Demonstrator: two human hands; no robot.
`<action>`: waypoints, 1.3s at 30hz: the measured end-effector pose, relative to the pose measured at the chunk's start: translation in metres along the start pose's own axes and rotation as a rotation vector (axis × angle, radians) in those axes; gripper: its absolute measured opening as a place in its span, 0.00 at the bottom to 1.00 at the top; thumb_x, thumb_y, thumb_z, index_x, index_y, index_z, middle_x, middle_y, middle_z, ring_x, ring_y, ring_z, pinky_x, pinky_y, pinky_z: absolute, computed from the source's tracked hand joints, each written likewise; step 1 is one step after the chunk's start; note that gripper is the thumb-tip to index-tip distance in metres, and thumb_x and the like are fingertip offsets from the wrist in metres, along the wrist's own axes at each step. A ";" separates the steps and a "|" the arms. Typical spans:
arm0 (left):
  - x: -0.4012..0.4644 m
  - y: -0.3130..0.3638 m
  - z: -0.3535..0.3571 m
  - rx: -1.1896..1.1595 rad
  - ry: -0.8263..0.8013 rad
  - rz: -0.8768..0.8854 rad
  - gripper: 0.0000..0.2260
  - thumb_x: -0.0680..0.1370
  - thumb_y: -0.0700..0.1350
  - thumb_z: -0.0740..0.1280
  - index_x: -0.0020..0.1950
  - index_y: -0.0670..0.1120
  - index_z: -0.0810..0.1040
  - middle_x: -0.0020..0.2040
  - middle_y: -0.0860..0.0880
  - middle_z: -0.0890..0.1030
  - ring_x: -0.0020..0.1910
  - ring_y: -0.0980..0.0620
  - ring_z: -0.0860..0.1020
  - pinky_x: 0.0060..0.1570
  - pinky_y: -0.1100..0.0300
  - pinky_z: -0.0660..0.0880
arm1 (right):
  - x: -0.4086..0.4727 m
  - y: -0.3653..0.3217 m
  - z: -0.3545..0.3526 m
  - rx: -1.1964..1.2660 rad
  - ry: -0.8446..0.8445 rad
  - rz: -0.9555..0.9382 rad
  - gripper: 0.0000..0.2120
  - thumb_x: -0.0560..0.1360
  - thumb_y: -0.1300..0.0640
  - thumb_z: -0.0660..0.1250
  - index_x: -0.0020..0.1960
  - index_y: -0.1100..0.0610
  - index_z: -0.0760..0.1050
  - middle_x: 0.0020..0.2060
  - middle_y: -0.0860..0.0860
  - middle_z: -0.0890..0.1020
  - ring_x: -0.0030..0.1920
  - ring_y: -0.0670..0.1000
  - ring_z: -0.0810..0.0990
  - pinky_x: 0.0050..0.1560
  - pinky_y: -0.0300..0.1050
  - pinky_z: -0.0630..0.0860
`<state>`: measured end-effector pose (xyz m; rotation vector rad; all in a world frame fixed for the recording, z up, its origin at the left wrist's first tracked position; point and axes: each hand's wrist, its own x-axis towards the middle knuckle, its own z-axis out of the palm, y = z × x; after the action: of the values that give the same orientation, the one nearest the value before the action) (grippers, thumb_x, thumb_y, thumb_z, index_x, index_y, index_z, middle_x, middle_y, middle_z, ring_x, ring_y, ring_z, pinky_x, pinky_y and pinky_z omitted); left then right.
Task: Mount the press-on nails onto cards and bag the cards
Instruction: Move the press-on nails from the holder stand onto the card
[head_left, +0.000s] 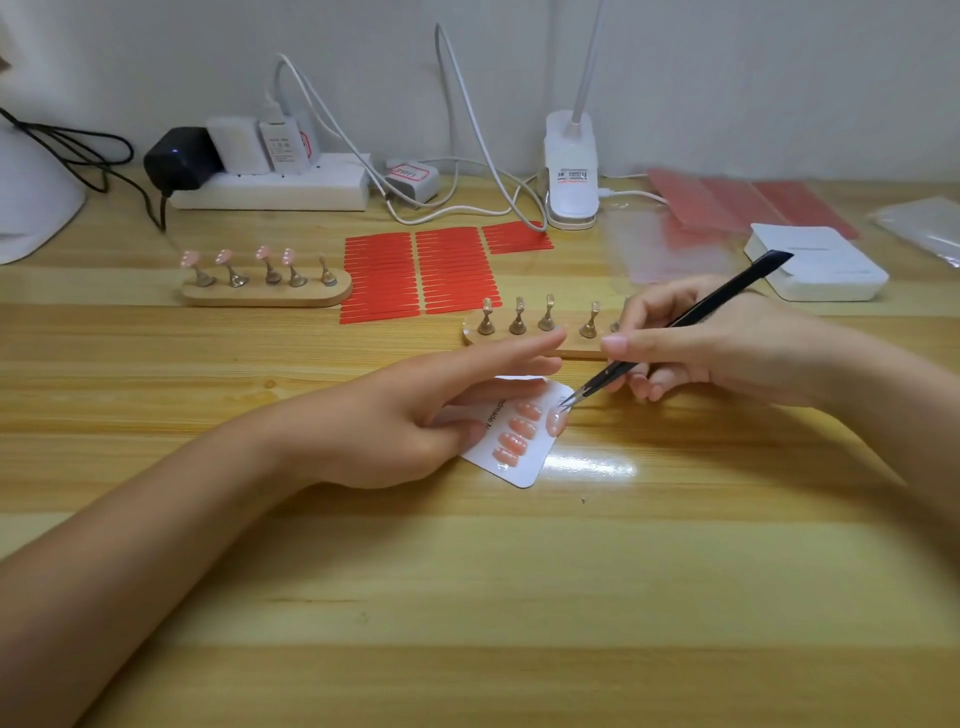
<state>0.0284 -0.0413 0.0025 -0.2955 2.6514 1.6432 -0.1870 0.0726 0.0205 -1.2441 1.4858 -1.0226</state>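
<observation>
Pink nail (556, 420) pinched in tweezers (675, 325), right hand (727, 353) gripping; left hand (415, 415) fingers pressing card (522, 470) flat. Risk: nail lands crooked if card shifts.

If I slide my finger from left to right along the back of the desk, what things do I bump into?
black plug → white power strip → small white charger → clip lamp → pink sheets → white box
</observation>
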 end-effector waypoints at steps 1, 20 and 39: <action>0.000 0.000 0.000 -0.001 -0.001 -0.001 0.34 0.76 0.22 0.52 0.70 0.57 0.56 0.69 0.58 0.66 0.66 0.68 0.66 0.58 0.74 0.66 | 0.001 0.000 -0.001 0.000 -0.007 0.011 0.09 0.56 0.47 0.74 0.27 0.53 0.79 0.28 0.53 0.81 0.28 0.46 0.79 0.30 0.32 0.75; 0.002 0.002 0.000 0.146 0.102 0.062 0.32 0.75 0.30 0.64 0.67 0.61 0.60 0.69 0.62 0.66 0.67 0.71 0.63 0.64 0.75 0.59 | -0.002 0.002 0.001 0.105 -0.044 0.043 0.06 0.56 0.51 0.74 0.31 0.53 0.81 0.30 0.54 0.82 0.29 0.47 0.80 0.30 0.33 0.76; 0.010 0.000 0.027 0.438 0.380 0.189 0.32 0.67 0.58 0.71 0.68 0.53 0.68 0.56 0.61 0.72 0.56 0.66 0.71 0.56 0.72 0.65 | -0.026 0.020 0.021 0.267 0.425 -0.176 0.07 0.60 0.55 0.71 0.34 0.57 0.75 0.24 0.52 0.80 0.30 0.48 0.83 0.30 0.34 0.76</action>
<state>0.0164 -0.0186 -0.0106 -0.3875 3.3180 1.0735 -0.1689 0.1006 -0.0004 -1.0184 1.5036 -1.6241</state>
